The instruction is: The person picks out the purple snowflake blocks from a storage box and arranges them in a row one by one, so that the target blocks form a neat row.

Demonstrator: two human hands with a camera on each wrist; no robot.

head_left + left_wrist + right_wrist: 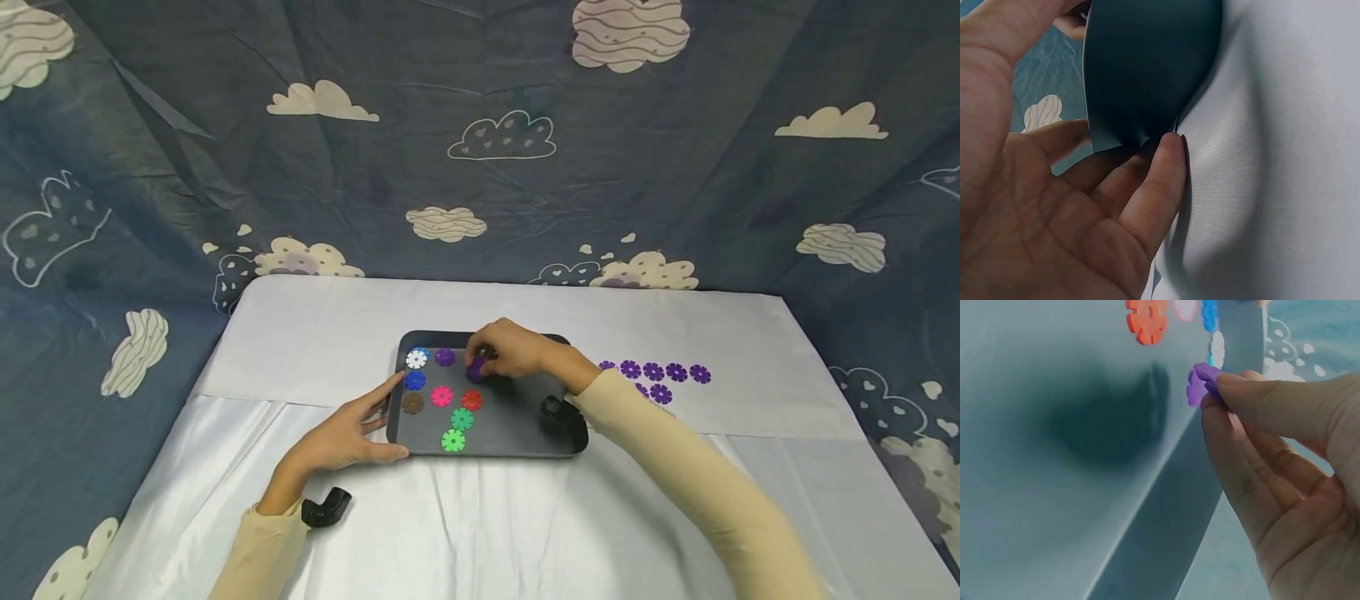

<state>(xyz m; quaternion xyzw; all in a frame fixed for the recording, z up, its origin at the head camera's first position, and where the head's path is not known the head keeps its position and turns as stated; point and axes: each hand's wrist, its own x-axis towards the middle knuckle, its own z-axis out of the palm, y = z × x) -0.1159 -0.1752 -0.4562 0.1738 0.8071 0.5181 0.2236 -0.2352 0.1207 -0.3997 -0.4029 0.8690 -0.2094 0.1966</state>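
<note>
In the head view, a dark rectangular tray (495, 421) lies on the white-covered table. My left hand (341, 433) grips its left end, thumb at the near corner and fingers along the side; the left wrist view shows fingertips (1163, 162) curled against the tray's edge. Over the far part of the tray, my right hand (513, 348) pinches a purple notched disc (476, 368) between thumb and fingers. In the right wrist view this purple disc (1209, 374) overlaps another purple disc (1195, 389) on the tray. Red, green, pink, brown, blue and white discs lie in the tray's left half.
Several purple discs (654, 372) lie in rows on the table right of the tray, partly behind my right forearm. A black wrist camera (327, 507) sits on my left wrist. Dark cloud-patterned cloth (502, 192) hangs behind the table.
</note>
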